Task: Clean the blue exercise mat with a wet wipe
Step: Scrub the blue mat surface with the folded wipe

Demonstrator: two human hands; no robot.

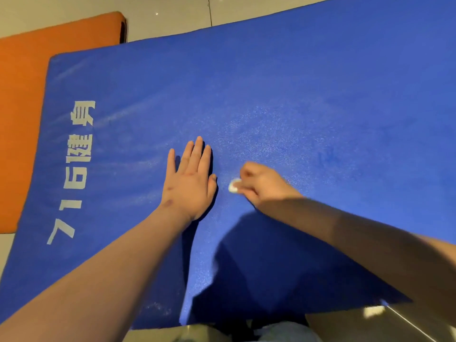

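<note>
On the blue mat, left hand flat, fingers straight; right hand pinching a wadded wipe.

Pale tiled floor carries blue exercise mat; orange mat alongside its left edge.

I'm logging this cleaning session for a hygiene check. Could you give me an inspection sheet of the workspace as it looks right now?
Surface: blue exercise mat lies flat on a pale tiled floor; whitish streaks near its white lettering.
Job's things: small wadded wet wipe, down at the mat's surface.
Clutter: nothing seen.
Grips: left hand rests flat on the mat, fingers straight; right hand pinches the wipe.
Cables: nothing seen.
Surroundings: orange mat along the blue mat's left edge.
</note>
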